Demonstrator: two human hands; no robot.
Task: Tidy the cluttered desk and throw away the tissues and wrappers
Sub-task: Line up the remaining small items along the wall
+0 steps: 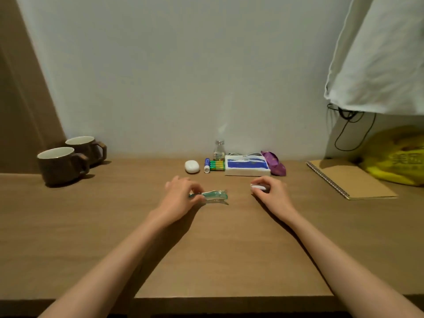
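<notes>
My left hand (181, 196) pinches one end of a clear green hair clip (215, 196) that lies on the wooden desk (114, 226). My right hand (271, 191) is closed over a small white object (255, 186) at mid-desk; only its left end shows. Along the wall stand a white and blue tissue pack (246, 166), a purple wrapper (275, 165) right of it, a pack of green batteries (216, 165), a blue and white tube (207, 165), a white oval case (192, 166) and a small glass bottle (219, 149).
Two brown mugs (62, 165) sit at the desk's back left. A spiral notebook (351, 177) lies at the right, with a yellow plastic bag (399, 157) behind it. White cloth (380, 53) and black cables (348, 129) hang at upper right.
</notes>
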